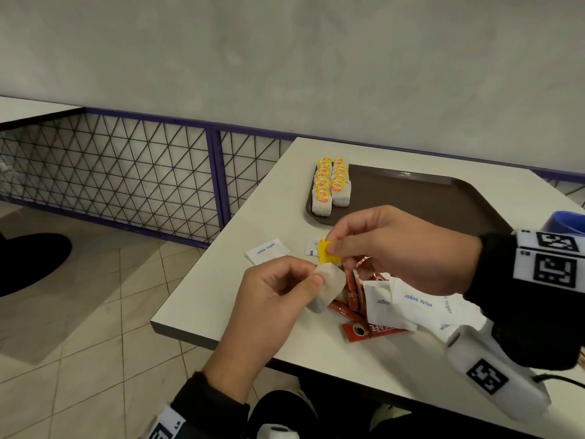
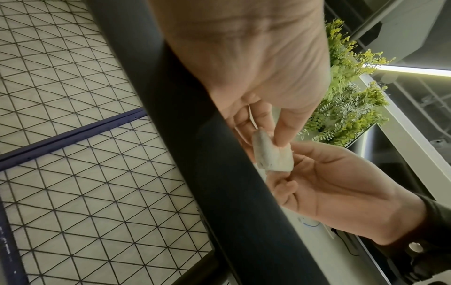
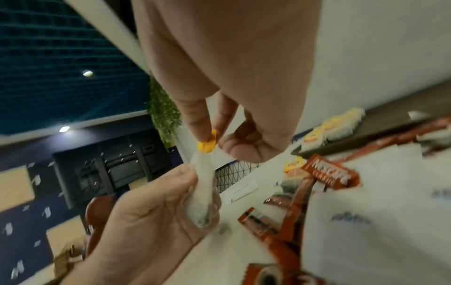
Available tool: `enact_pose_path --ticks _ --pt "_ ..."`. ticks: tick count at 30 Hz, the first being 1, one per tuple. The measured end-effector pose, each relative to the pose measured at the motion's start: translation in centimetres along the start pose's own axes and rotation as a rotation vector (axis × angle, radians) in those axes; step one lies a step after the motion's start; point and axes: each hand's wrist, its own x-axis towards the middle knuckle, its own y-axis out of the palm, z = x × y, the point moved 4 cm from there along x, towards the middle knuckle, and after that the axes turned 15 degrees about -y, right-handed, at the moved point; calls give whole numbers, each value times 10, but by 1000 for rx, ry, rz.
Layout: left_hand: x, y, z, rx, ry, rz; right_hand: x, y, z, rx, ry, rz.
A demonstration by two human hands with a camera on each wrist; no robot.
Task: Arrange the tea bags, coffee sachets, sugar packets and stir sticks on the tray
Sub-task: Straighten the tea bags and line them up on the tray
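My left hand [image 1: 304, 280] pinches a white tea bag [image 1: 327, 285] above the near left of the table; the same tea bag [image 2: 272, 156] shows between its thumb and fingers. My right hand [image 1: 335, 248] pinches that bag's yellow tag [image 1: 327, 253], also seen as the yellow tag [image 3: 207, 144] over the tea bag [image 3: 201, 194]. A brown tray [image 1: 421, 198] lies beyond, with two rows of yellow-tagged tea bags [image 1: 330, 185] at its left end. Red coffee sachets [image 1: 354, 289] and white sugar packets [image 1: 408, 302] lie heaped under my right hand.
One sugar packet [image 1: 268, 251] lies alone left of the hands. A blue bowl [image 1: 566, 221] sits at the right edge. The table's near edge [image 1: 196, 331] runs just below my left hand, with tiled floor and a wire-mesh fence [image 1: 126, 172] to the left.
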Motion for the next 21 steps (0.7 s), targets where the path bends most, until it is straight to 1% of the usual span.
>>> enact_pose_path --ticks 2,4,10,15,21 --pt "0 1 0 -18 -16 -1 3 -1 -5 74 47 -67" --pt "2 0 0 -58 -34 -18 5 1 -7 106 64 -94" --pt "5 0 3 -82 -53 -9 8 2 -5 109 64 -63" --pt "3 3 -5 -26 8 10 7 3 -8 127 68 -41" --pt "5 -1 0 -2 38 -33 7 12 -9 183 67 -44"
